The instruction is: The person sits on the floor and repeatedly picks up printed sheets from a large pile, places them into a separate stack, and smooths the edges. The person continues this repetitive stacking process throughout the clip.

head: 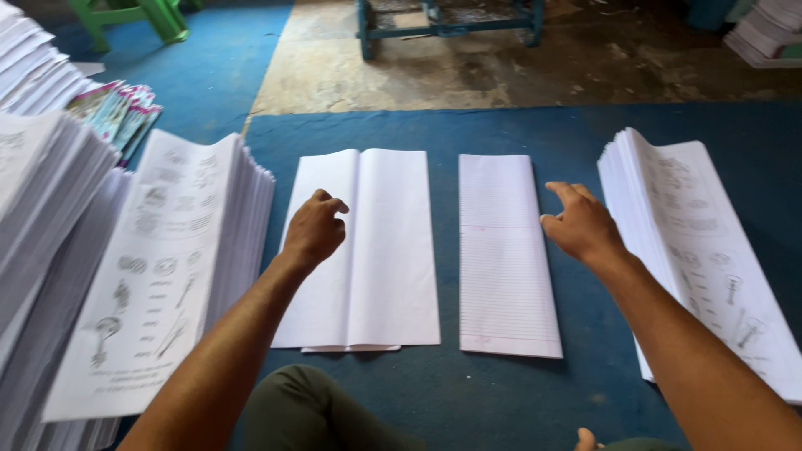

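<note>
Your biggest mass of paper is the tall stack of printed sheets [159, 267] at nine o'clock, its top page covered in small line drawings, with more white stacks crowding the edge beyond it. A second printed stack [710, 250], lower and fanned, lies at three o'clock. Between them, on the blue mat [518, 392], sit two narrow piles: the folded blank sheets [376, 250] just left of centre and the ruled sheets [505, 259] just right of it, side by side but apart. A bundle of coloured booklets [117, 108] shows at ten o'clock, and the legs of a blue frame [443, 25] stand at twelve.

By the look of it you are between pickups in a gathering round, with nothing lifted yet. The next move, as I judge it, calls for pinching a single top sheet cleanly, without dragging its neighbour.

Your left hand [313, 230] rests on the left half of the folded blank sheets, fingers curled in loosely, gripping nothing. Your right hand [581, 221] hovers between the ruled sheets and the three o'clock stack, half open with the forefinger out, empty and seemingly touching neither
</note>
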